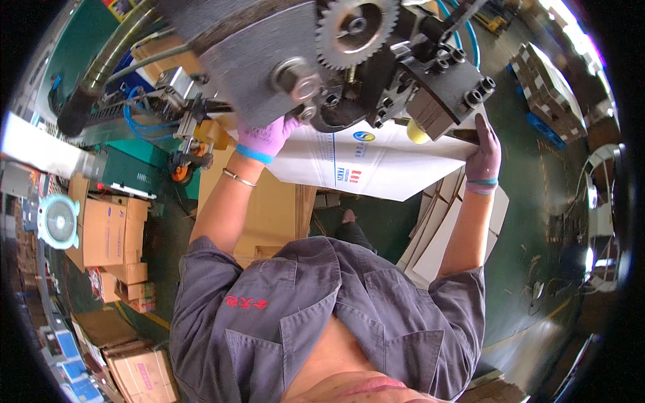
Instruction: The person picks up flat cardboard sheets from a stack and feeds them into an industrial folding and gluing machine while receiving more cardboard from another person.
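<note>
A flat white printed cardboard carton (390, 164) is stretched between my two gloved hands, under the head of a dark metal machine (262, 54). My left hand (263, 138), in a pinkish-purple glove with a blue cuff, grips the carton's left end; its fingertips are partly hidden by the machine. At the right end my right hand (485, 158) is closed on the carton's edge, fingers pointing up beside the machine head. Above the carton sit a toothed gear (357, 25) and a block with bolts (447, 87). A yellowish round part (417, 132) touches or nearly touches the carton.
Below my left arm lies brown cardboard (279, 208). White cardboard sheets (437, 228) lean inside my right arm. Brown boxes (104, 228) and a round pale fan (59, 221) stand left. A stack of cardboard (547, 91) rests on a blue pallet at the far right.
</note>
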A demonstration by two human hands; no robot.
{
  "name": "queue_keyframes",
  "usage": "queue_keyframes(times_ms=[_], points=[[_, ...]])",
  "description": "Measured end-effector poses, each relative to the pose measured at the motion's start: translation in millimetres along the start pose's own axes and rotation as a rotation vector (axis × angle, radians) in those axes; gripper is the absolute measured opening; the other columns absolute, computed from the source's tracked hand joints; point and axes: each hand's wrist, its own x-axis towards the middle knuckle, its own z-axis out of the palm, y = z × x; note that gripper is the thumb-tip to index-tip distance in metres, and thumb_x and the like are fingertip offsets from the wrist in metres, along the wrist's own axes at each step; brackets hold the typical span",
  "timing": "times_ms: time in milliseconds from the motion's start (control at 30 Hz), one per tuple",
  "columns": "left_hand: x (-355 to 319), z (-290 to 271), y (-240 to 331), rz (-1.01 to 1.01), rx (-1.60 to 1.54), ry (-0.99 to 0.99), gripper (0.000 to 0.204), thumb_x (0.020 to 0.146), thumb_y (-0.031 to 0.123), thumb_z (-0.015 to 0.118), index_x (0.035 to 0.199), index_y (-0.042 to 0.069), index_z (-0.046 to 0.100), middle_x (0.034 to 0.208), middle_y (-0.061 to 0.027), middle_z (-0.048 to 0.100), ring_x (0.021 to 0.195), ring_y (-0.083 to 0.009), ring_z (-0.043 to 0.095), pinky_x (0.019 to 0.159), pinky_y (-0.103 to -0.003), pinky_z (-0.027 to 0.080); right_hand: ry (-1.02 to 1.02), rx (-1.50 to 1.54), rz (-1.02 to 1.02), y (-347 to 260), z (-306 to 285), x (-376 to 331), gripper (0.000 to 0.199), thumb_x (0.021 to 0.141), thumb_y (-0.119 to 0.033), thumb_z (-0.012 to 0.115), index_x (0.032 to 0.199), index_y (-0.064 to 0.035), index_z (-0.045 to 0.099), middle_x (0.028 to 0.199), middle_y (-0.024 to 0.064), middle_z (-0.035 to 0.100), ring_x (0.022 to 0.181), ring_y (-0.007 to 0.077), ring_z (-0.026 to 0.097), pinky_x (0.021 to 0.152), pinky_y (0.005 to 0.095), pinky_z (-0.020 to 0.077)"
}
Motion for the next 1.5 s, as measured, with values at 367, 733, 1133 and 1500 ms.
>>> queue_keyframes(times_ms=[367,733,1133,1500], points=[[7.0,-13.1,3.4,0.035,0.016,0.177,0.061,0.069,0.06,0.059,0.103,0.011,0.057,0.112,-0.0075,0.054,0.104,-0.0263,0.05,0.092,-0.045,0.039,0.052,0.101,0.087,-9.1,-4.5,3.6,0.024,0.089,-0.005,0.048,0.108,-0.0004,0.061,0.075,0.0045,0.058,0.063,0.0134,0.053,0.058,0.0246,0.0458],[-230.3,113.3,-41.9,-1.265,-0.733,-0.123,0.068,0.076,0.041,0.071,0.126,0.003,0.047,0.129,-0.0234,0.047,0.121,-0.0368,0.043,0.103,-0.042,0.034,0.104,0.854,0.739,7.4,-10.2,8.6,0.035,0.088,-0.029,0.057,0.104,0.001,0.061,0.083,0.0127,0.064,0.074,0.0219,0.062,0.063,0.0365,0.0505],[-248.5,128.7,-9.4,-1.261,-0.966,-0.146,0.048,0.073,0.049,0.069,0.095,0.007,0.065,0.104,-0.0169,0.062,0.1,-0.033,0.057,0.085,-0.04,0.044,0.177,0.78,0.888,28.9,4.9,24.4,0.043,0.088,-0.035,0.05,0.118,-0.0056,0.057,0.115,0.0141,0.058,0.104,0.0288,0.056,0.09,0.0471,0.0445],[-384.6,355.3,-31.8,-1.41,-1.005,-0.448,0.063,0.085,0.063,0.047,0.106,0.006,0.064,0.101,-0.0145,0.065,0.099,-0.0256,0.06,0.09,-0.034,0.044,0.077,0.694,0.812,-25.0,35.1,38.4,0.043,0.087,-0.036,0.051,0.116,-0.0051,0.058,0.114,0.0137,0.059,0.103,0.0284,0.058,0.091,0.0466,0.0447]])
